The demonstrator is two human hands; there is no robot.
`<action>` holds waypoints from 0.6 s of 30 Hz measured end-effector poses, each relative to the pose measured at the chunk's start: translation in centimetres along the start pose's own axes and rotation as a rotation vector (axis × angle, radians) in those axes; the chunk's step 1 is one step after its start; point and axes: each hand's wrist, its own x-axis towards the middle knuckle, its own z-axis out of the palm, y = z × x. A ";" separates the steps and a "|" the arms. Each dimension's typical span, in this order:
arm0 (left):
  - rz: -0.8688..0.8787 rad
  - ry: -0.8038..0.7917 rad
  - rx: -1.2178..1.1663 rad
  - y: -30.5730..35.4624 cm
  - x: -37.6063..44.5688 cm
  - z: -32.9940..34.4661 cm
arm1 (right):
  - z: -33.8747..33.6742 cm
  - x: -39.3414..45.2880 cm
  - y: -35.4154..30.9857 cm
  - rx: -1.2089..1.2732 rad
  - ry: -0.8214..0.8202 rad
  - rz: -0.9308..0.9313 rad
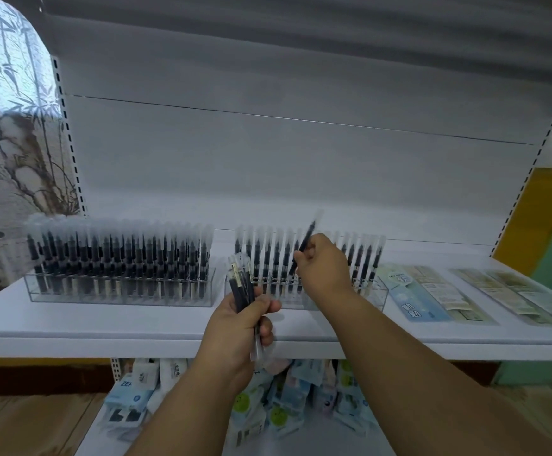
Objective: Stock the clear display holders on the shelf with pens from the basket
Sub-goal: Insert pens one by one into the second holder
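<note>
Two clear display holders stand on the white shelf [103, 324]. The left holder [120, 296] is packed with upright black pens with frosted caps. The right holder [371, 296] has a row of the same pens along its back. My left hand [245, 327] grips a bundle of pens [241, 284] in front of the right holder. My right hand [324, 263] pinches a single black pen [304, 245], tilted, over the right holder's row. The basket is out of view.
Flat packets [422, 294] and more packaged strips [514, 294] lie on the shelf to the right of the holders. On the lower shelf sit several bagged goods [288, 399]. A slotted upright [70, 143] borders the shelf on the left.
</note>
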 end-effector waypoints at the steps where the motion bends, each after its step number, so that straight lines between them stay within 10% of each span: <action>1: -0.004 -0.004 -0.001 0.0 0.0 0.0 | -0.1 0.1 0.0 -0.015 0.001 -0.012; 18: -0.026 -0.072 -0.031 -0.1 0.2 -0.6 | 0.7 1.0 0.7 -0.348 -0.237 0.047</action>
